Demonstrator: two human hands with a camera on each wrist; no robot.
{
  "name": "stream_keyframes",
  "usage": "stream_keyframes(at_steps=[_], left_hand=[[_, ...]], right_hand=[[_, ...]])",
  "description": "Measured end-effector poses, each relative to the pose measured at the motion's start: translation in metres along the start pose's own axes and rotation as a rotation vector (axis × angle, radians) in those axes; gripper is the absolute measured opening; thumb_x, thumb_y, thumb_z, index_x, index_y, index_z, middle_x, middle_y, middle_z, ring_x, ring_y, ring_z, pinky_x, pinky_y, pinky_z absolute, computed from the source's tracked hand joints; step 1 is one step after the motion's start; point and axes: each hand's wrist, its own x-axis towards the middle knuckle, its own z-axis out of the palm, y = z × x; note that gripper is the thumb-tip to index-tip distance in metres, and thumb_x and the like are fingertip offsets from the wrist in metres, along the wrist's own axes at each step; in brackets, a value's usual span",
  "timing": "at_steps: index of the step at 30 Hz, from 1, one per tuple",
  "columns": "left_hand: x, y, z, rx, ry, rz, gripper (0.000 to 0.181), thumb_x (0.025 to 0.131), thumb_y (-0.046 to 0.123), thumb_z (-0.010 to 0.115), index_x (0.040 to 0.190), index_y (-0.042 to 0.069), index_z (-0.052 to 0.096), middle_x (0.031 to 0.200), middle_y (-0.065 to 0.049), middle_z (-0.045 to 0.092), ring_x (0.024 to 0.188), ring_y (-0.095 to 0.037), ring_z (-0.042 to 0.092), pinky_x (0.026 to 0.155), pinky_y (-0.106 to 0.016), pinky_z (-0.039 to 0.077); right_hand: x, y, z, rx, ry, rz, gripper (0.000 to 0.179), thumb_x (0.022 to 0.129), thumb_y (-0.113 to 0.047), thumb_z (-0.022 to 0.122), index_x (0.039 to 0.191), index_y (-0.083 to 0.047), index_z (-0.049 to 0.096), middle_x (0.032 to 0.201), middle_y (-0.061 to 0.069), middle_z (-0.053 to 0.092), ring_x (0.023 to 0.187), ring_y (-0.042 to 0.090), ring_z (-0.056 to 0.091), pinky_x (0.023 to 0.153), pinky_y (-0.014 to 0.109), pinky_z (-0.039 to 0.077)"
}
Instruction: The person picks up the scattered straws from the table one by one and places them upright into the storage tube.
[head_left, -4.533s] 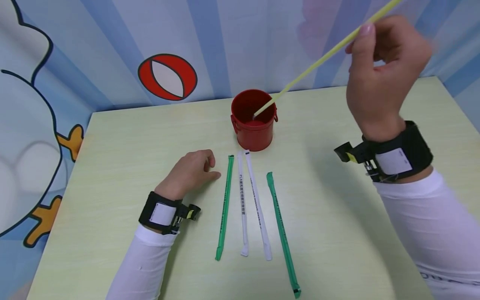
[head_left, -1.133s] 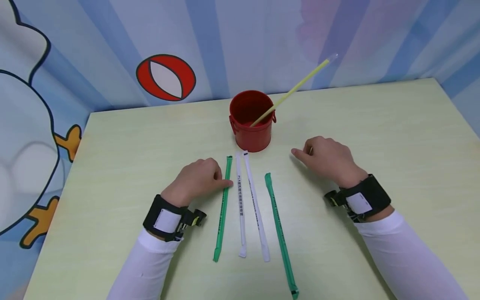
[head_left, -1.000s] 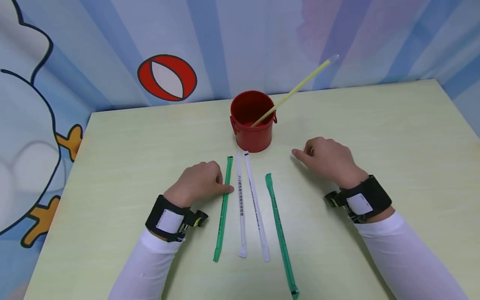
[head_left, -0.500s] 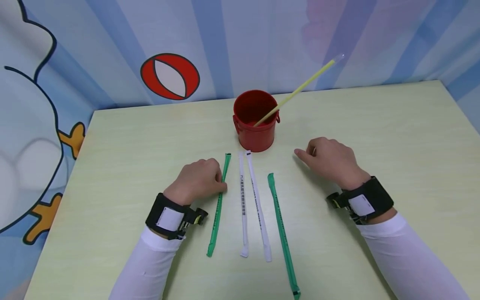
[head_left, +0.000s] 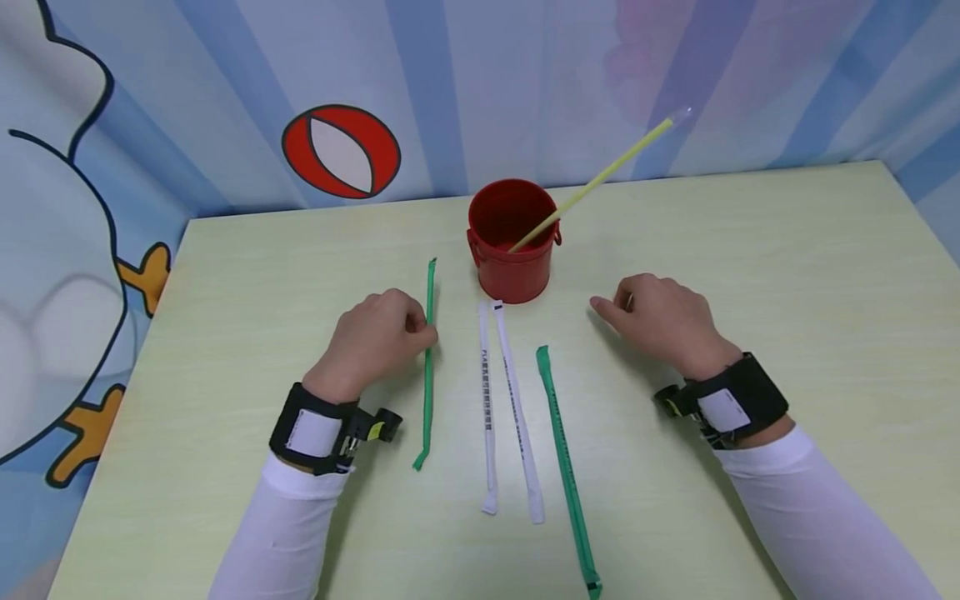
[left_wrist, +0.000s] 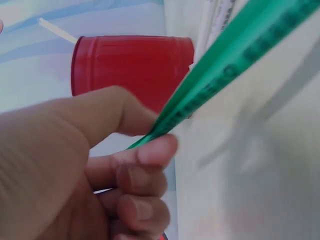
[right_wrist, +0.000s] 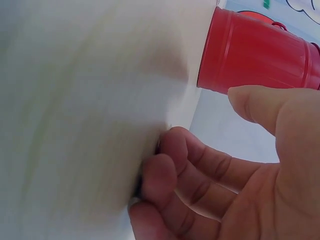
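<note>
Between thumb and forefinger, my left hand (head_left: 378, 342) pinches a green paper-wrapped straw (head_left: 429, 392), lifted off the table. In the left wrist view that wrapped straw (left_wrist: 220, 75) runs up to the right from the fingertips, with dark print along it. My right hand (head_left: 660, 321) rests on the table to the right of the red bucket (head_left: 513, 271), fingers loosely curled and holding nothing. A yellow straw (head_left: 615, 162) with a clear tip leans in the bucket. Two white wrapped straws (head_left: 487, 417) and another green wrapped straw (head_left: 566, 467) lie on the table between the hands.
The pale wooden table (head_left: 247, 283) meets a blue striped curtain (head_left: 495, 92) at its back edge. A red and white ball is printed on the curtain. Both wrists wear black camera straps (head_left: 315, 429).
The yellow straw was released in the bucket and the right hand came down to the table. My left hand then picked up the left green wrapped straw, raising it and shifting it left.
</note>
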Motion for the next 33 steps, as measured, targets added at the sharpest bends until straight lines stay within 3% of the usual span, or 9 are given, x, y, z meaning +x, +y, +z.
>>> stream_keyframes(at_steps=[12,33], left_hand=[[-0.003,0.002,-0.012,-0.119,0.247,0.044,0.017,0.091,0.015,0.06,0.079,0.007,0.069,0.063,-0.006,0.054,0.061,-0.021,0.05,0.054,-0.03,0.035],[-0.007,0.007,-0.029,-0.248,0.584,0.036,0.024,0.098,0.018,0.06,0.088,0.0,0.071,0.069,-0.014,0.059,0.068,-0.025,0.052,0.063,-0.034,0.039]], right_hand=[[0.0,0.002,0.0,0.004,0.013,-0.013,0.04,0.099,-0.041,0.059,0.083,-0.005,0.066,0.06,0.003,0.051,0.058,0.02,0.05,0.05,0.03,0.034],[0.001,0.0,0.0,-0.003,0.009,-0.009,0.041,0.1,-0.042,0.058,0.085,-0.005,0.066,0.06,0.004,0.051,0.06,0.02,0.05,0.051,0.03,0.034]])
